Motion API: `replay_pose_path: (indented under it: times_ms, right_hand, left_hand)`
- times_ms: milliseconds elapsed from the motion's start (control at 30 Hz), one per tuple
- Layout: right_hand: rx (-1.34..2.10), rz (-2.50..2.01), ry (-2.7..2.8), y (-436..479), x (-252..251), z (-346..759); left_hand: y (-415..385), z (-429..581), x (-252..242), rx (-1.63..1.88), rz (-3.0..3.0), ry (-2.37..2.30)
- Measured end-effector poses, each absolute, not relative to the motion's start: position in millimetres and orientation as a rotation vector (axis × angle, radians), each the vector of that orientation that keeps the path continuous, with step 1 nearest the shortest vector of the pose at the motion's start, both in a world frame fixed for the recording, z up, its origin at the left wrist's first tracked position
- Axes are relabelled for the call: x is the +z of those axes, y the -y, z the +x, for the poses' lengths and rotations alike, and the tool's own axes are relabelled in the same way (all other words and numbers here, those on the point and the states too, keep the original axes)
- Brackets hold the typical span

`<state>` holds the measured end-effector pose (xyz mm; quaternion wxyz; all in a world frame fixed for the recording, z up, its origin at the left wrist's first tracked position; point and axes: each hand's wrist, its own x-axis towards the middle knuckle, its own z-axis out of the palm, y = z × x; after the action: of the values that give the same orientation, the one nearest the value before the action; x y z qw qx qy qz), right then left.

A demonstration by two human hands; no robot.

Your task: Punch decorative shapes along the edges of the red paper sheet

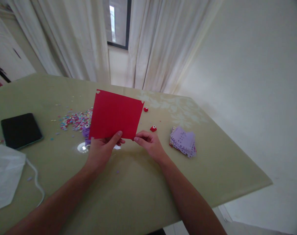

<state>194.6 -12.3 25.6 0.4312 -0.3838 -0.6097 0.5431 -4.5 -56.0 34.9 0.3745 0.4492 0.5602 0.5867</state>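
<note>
Head: red card (116, 114) in hands (101, 148) (lower edge pinched).

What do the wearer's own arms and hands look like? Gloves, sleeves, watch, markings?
The left hand and right hand are both without gloves. No sleeve shows on the left forearm or right forearm. No watch, bracelet, cable or obvious marking visible. Some fingers are hidden, so can't rule out rings.

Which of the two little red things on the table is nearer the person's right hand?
The front red piece, just beyond the right hand. The back red piece sits farther off, appearing beside the upper right corner of the red sheet.
</note>
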Motion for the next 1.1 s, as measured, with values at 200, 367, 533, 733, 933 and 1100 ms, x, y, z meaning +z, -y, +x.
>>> replay_pose_path:
  times_ms: [200,367,533,733,933,1100]
  right_hand:
    - [1.305,-0.956,1.588,12.0,27.9,197.2]
    - [1.343,-0.966,1.535,12.1,29.0,197.1]
    - [1.381,-0.98,1.481,13.6,29.5,195.5]
    - [1.353,-1.013,1.466,12.5,26.4,192.4]
    - [1.239,-1.032,1.466,3.0,28.3,200.1]
    - [1.239,-1.078,1.593,-6.5,23.7,210.6]
  left_hand:
    - [55.6,-6.6,34.2,1.486,1.136,-1.443]
    - [56.0,-6.1,35.0,1.518,1.142,-1.435]
    - [55.7,-4.2,35.1,1.512,1.145,-1.418]
    - [54.1,-1.4,32.0,1.46,1.154,-1.379]
    - [50.9,-5.1,24.9,1.404,1.137,-1.372]
    - [44.1,-16.0,28.0,1.483,0.876,-1.242]
